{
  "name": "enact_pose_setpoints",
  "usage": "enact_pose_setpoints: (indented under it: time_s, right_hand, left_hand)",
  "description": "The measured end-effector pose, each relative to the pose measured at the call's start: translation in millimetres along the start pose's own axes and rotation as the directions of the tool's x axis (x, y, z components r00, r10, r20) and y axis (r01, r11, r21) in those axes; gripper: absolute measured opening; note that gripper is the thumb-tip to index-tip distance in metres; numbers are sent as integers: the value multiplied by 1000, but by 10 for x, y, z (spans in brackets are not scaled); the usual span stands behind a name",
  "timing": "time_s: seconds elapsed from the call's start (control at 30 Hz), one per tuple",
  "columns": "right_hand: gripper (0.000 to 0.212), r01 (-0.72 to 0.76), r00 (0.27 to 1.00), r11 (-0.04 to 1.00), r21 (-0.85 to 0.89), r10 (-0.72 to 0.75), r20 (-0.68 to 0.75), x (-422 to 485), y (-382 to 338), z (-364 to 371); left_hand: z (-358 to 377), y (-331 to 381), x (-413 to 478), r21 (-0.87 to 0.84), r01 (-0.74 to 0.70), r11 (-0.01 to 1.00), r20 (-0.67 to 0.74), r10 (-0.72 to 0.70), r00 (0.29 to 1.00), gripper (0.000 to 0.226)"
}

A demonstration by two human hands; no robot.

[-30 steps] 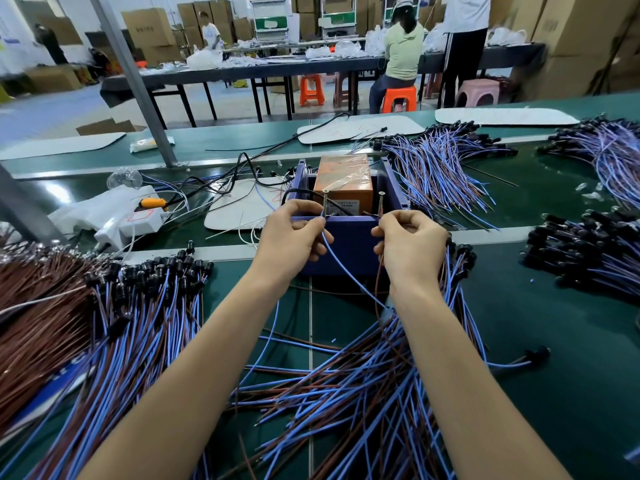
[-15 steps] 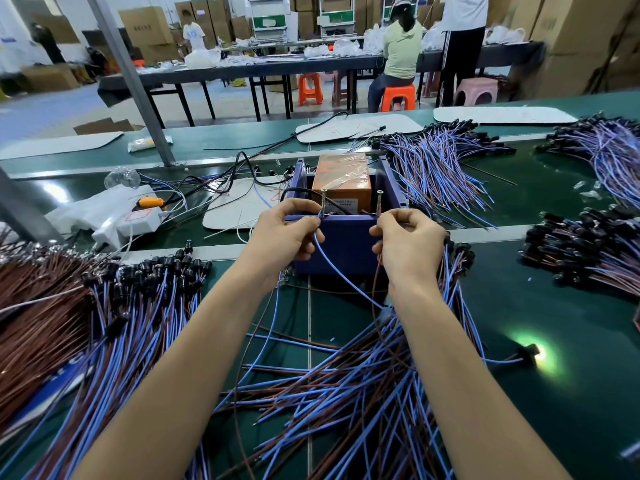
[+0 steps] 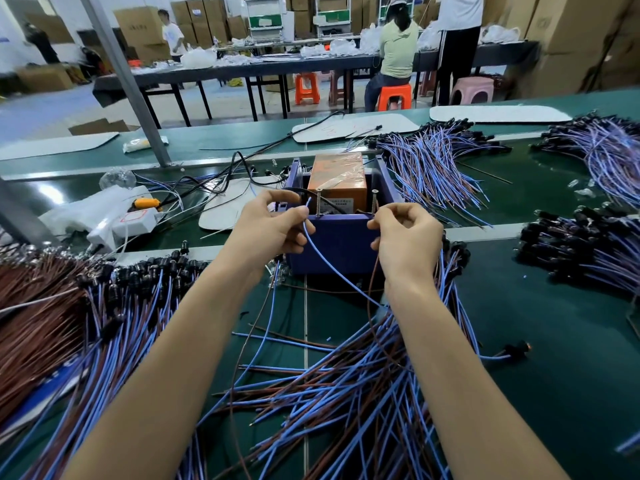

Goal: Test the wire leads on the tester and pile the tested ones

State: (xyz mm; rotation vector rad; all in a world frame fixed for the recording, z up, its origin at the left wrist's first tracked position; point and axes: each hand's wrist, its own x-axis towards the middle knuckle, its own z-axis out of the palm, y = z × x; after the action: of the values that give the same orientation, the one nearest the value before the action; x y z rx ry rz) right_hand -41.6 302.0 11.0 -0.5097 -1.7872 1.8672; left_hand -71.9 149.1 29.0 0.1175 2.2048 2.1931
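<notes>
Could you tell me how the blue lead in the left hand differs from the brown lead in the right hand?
The blue lead is pinched by the left hand, its tip showing above it; the brown lead is pinched by the right hand, its tip hidden. Both trail down into the wire heap.

Tester behind wire pile (centre)
</notes>
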Motion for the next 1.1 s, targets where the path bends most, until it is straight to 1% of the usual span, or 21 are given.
enact_pose_setpoints:
  time_s: [0.03,0.07,0.1,0.13,0.2,0.23,0.3,0.37,0.43,0.57,0.67,0.73,0.8,0.87,0.97,1.03,1.1]
  right_hand:
    - [18,48,999,999,-16,-48,-5,-18,-46,-1]
    - [20,101,995,995,-28,-100,20,-39,-100,-3]
    - [20,151,986,988,-26,-148,83,-67,-163,-5]
    - [20,185,967,983,-8,-181,180,-100,-229,-9]
    - [18,196,898,980,27,-191,396,-171,-333,-22]
    - [18,194,862,981,25,-183,472,-198,-366,-30]
    - [18,189,824,982,-5,-156,544,-232,-398,-40]
    - [20,153,819,988,-4,-125,560,-238,-412,-54]
    - [21,135,831,991,-6,-109,546,-232,-419,-68]
    - [19,163,844,985,-55,-111,524,-221,-412,-82]
    - [18,164,848,983,-82,-98,521,-220,-424,-91]
    - [18,137,846,986,-90,-70,529,-213,-445,-106]
    - [19,77,837,995,-70,-26,547,-212,-472,-124]
    - [15,28,826,998,-51,6,564,-212,-495,-143]
    - [12,-24,799,999,-23,33,601,-216,-519,-160]
    - [13,6,774,998,-56,31,632,-198,-520,-185]
    - [9,120,727,979,-167,28,686,-175,-523,-246]
  left_hand:
    - [5,26,-16,-25,-7,1000,27,8,1000,13]
    - [18,52,-41,-49,-8,999,70,11,997,15]
    - [37,74,-66,-73,-1,997,118,10,993,17]
    - [64,95,-92,-95,10,995,161,5,987,21]
    - [95,125,-130,-145,38,989,204,-7,979,28]
    - [98,140,-138,-174,55,983,209,-18,978,33]
    - [82,170,-148,-216,84,973,204,-39,978,41]
    - [59,196,-162,-197,70,978,214,-27,976,41]
    - [49,219,-189,-162,53,985,248,-12,969,38]
    - [67,265,-235,-159,63,985,272,-17,962,18]
    - [76,300,-256,-188,81,979,274,-27,961,28]
    - [64,323,-270,-232,97,968,301,-23,953,33]
    - [45,342,-279,-253,97,962,332,-8,943,28]
    - [40,348,-298,-215,60,975,343,17,939,26]
    - [75,315,-322,-119,-39,992,337,78,938,20]
    - [94,300,-322,-114,-86,990,297,117,948,13]
    - [72,316,-307,-181,-121,976,234,162,959,12]
